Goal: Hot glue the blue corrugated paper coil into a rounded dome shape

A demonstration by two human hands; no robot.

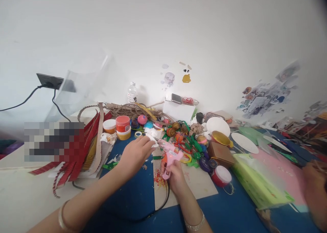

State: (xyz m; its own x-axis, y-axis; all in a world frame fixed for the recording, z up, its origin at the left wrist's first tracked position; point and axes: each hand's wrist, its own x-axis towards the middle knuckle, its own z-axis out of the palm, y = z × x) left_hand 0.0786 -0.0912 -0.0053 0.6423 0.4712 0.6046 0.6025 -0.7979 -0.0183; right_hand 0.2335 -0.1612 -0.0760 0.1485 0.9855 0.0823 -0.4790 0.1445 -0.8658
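A pink hot glue gun with a small lit orange spot is gripped in my right hand, its nozzle pointing up and left. A black cord hangs from its handle. My left hand is closed at the nozzle end on a crumpled white tissue; its fingertips are partly hidden. Under the glue gun lies a paint-spotted sheet of card. Right behind it are orange-handled scissors and several small coiled pieces and green scraps.
Paint jars, corrugated strips and a clear bottle stand left and behind. To the right are a red jar, a brown box, white discs and a green pack. Another person's hand shows at the right edge.
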